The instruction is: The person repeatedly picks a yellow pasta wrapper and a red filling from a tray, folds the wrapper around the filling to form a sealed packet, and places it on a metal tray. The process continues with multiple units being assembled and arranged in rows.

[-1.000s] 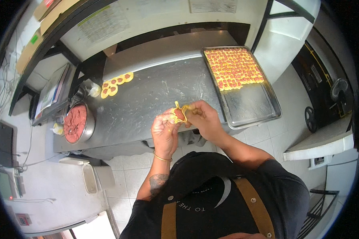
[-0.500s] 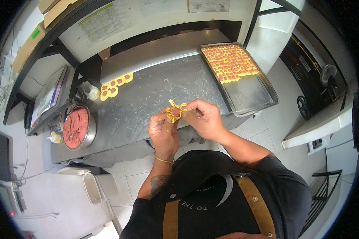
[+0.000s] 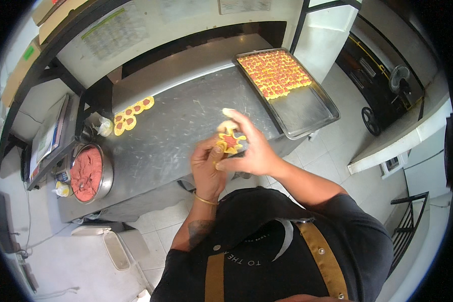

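A small yellow dough piece with pink filling [image 3: 231, 143] is held above the table's front edge, its rim pleated into star-like points. My left hand [image 3: 206, 168] pinches it from the left between thumb and fingers. Around its right side my right hand [image 3: 256, 153] is spread, thumb below and fingers above, slightly blurred; whether it touches the dough is hard to tell. Several flat yellow dough rounds [image 3: 120, 127], each topped with a dab of filling, lie at the table's far left. A metal tray [image 3: 307, 115] at the right carries many rows of finished-looking filled pieces.
The steel table [image 3: 186, 121] has flour-like smears. At its left end stands a metal bowl [image 3: 107, 176] of pink ground filling, near a small plastic bag [image 3: 104, 127] and papers on a shelf [image 3: 50, 133]. A pale bin [image 3: 117, 250] is on the floor below.
My right hand has let go of its pinch on the dough rim and opened its fingers. The left hand still grips the piece. The whole view has shifted slightly.
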A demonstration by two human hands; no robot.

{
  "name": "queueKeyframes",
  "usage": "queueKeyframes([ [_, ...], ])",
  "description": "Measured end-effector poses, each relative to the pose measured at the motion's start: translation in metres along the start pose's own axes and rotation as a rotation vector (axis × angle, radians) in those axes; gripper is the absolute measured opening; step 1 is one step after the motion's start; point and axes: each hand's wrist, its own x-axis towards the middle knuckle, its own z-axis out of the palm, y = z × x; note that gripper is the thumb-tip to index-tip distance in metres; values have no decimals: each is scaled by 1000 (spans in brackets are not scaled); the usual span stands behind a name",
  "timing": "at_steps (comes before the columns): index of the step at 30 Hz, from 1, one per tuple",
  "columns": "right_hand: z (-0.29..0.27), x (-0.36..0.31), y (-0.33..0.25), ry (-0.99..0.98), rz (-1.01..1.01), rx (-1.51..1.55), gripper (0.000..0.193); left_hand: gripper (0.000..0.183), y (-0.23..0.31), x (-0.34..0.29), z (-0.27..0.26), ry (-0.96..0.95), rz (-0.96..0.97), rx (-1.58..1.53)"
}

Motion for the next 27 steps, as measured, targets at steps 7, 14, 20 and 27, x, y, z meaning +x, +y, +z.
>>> queueKeyframes([
  [7, 29, -1, 42, 205, 67, 73, 59, 22, -39, 4, 3, 150, -192, -38],
  [14, -17, -4, 54, 116, 317, 356, 44, 23, -61, 9, 2, 70, -375, -119],
  [20, -75, 2, 106, 119, 211, 177, 41, 24, -118, 29, 20, 93, -448, -129],
  [27, -184, 17, 149, -64, 200, 49, 49, 20, -192, 73, 51, -8, -577, 12],
])
